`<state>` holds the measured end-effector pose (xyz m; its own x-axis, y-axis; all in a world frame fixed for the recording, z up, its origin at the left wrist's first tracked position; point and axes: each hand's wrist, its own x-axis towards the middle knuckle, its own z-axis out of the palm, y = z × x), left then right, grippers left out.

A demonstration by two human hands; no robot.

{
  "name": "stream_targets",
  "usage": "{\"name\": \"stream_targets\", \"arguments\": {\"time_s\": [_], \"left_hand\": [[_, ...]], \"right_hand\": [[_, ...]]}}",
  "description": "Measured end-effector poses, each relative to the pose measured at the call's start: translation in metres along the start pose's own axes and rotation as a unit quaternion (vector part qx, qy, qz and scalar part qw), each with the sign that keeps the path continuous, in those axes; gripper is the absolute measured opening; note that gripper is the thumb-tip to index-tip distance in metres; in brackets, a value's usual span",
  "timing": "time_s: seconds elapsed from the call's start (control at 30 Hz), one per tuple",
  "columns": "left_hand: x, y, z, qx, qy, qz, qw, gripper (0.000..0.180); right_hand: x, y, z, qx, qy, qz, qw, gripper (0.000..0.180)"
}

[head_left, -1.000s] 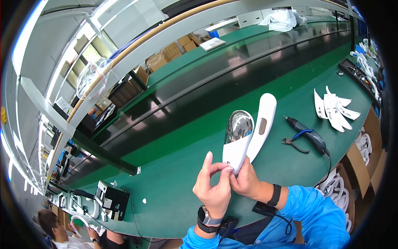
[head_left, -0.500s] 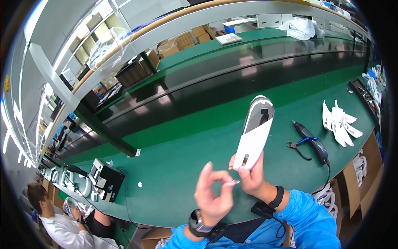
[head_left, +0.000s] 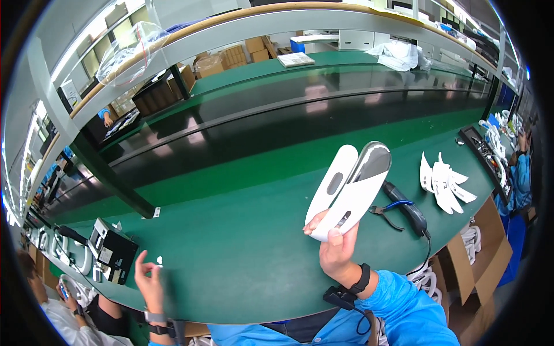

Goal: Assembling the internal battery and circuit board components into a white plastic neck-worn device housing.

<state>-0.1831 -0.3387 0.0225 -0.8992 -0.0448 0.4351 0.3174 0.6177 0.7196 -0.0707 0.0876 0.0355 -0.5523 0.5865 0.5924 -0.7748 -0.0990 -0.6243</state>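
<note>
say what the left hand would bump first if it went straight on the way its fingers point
The left hand would probably graze the black box first; depth is unclear, and if it clears that, the dark post comes next.

The white casing (head_left: 353, 203) looks like smooth plastic to me, its rounded tip (head_left: 375, 160) mirror-glossy. From here the green tabletop (head_left: 242, 248) seems matt, the black belt (head_left: 277, 126) shiny, the open box (head_left: 460, 268) dull cardboard, the blue sleeve (head_left: 404, 305) creased cloth.

Glossy-tipped piece (head_left: 355, 199): long, white, silvery-grey end pointing to one o'clock, dark slot near its base.
Plain piece (head_left: 322, 199): slim, white, grey oval window, alongside at nine o'clock.
Hold: both bases in the right hand (head_left: 337, 251).
</note>
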Motion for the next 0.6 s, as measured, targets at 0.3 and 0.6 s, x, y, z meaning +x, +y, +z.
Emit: {"name": "stream_targets", "arguments": {"time_s": [0.3, 0.6], "left_hand": [[0.032, -0.038, 0.012, 0.003, -0.027, -0.122, 0.992, 0.046], [0.046, -0.052, 0.0, 0.144, -0.1, -0.037, 0.984, 0.044]], "right_hand": [[0.02, -0.009, -0.026, -0.057, 0.097, -0.03, 0.993, 0.034], [0.013, 0.004, -0.008, -0.037, -0.036, 0.028, 0.998, 0.053]]}}
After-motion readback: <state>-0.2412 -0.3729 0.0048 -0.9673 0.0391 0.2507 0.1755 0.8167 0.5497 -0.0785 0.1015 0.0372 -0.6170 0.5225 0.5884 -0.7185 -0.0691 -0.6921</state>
